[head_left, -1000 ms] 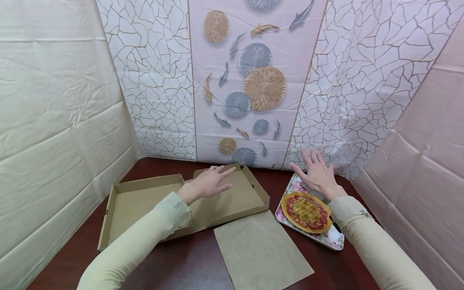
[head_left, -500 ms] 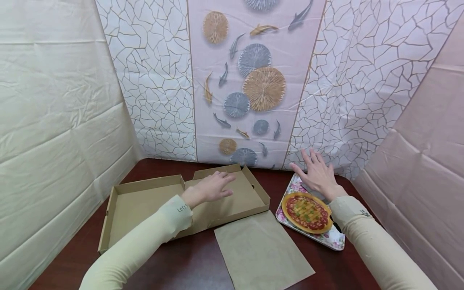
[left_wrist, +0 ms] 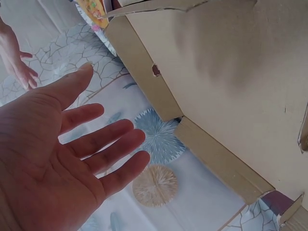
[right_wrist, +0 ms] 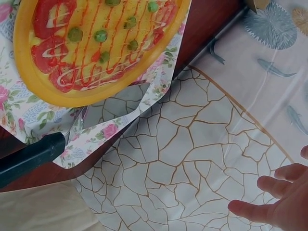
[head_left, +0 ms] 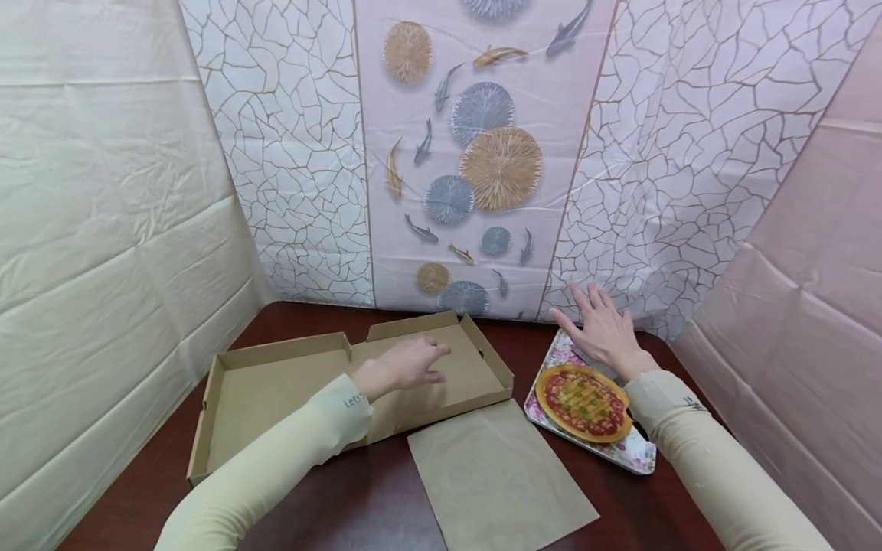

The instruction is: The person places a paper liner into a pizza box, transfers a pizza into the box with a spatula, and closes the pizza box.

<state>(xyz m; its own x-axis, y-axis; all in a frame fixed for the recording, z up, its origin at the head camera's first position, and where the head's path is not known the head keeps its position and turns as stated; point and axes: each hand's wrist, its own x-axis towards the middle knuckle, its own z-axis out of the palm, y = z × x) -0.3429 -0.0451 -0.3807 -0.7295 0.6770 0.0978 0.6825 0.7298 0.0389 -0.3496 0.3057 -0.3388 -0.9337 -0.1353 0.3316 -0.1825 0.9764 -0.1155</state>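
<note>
From where I stand, the person's left arm (head_left: 227, 490) and right arm (head_left: 730, 467), both in long pale sleeves (head_left: 338, 413), are stretched forward and slanting inward. The left grip (head_left: 406, 364), a bare hand, hangs in the air, fingers loosely extended and slightly bent, thumb apart. The right grip (head_left: 606, 333), equally bare, has its fingers well spread, with the thumb pointing to the left side.

Dark-red tabletop (head_left: 358, 497) sits between a creased cream wall (head_left: 124, 229) left and a pinkish wall (head_left: 806, 306) right — gold-veined white backdrop (head_left: 296, 153) behind, pale centre strip (head_left: 406, 107) printed with grey-and-gold fish (head_left: 499, 56) and discs (head_left: 501, 168).
</note>
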